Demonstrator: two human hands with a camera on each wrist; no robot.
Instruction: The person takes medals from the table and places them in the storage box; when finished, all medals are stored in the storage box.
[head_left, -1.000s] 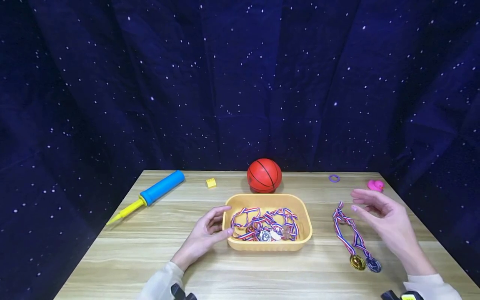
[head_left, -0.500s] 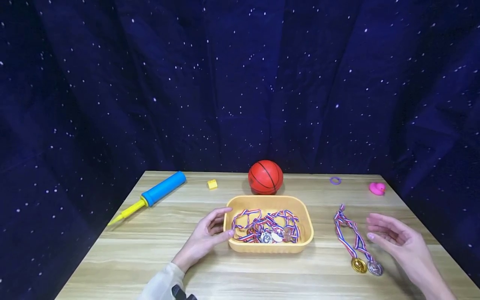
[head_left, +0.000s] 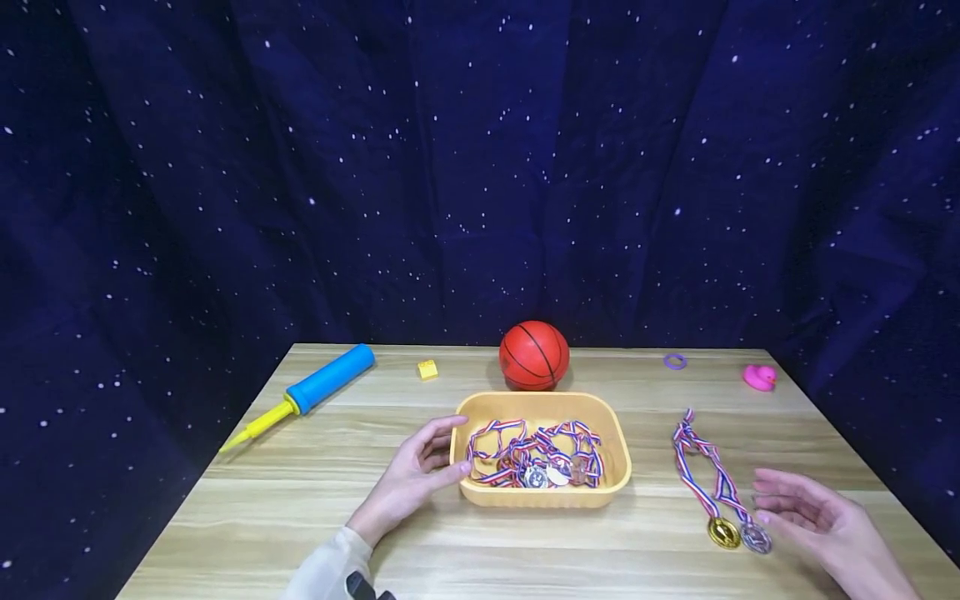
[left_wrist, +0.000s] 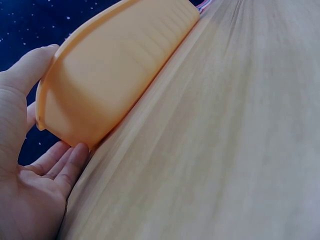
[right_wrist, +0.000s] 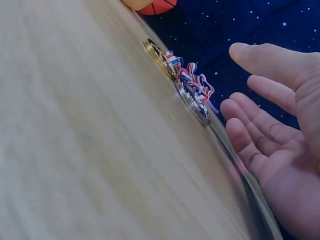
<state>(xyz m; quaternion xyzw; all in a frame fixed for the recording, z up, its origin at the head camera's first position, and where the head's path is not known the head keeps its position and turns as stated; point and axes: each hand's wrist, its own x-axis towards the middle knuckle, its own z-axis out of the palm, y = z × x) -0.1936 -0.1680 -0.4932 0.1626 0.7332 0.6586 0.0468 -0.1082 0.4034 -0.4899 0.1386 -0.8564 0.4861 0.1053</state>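
My left hand [head_left: 414, 477] holds the left end of a yellow plastic basket [head_left: 536, 497], thumb at the near corner of the rim and fingers round the end wall. The left wrist view shows this hand [left_wrist: 37, 185] against the basket's outer wall [left_wrist: 110, 75]. Several medals [head_left: 536, 477] on red, white and blue ribbons lie tangled inside. To the right, a gold medal [head_left: 723, 532] and a silver medal [head_left: 755, 538] lie on the table with their ribbons stretched away. Beside the silver one is my right hand [head_left: 821, 521], fingers loosely bent and holding nothing.
A red basketball [head_left: 534, 356] sits just behind the basket. A blue and yellow hand pump [head_left: 330, 379] lies at the left, with a small yellow block [head_left: 427, 370] nearby. At the back right are a purple ring [head_left: 675, 362] and a pink rubber duck [head_left: 760, 377].
My right hand has moved toward the near right, from over the ribbons' far part to beside the silver medal. The left hand keeps its hold on the basket.
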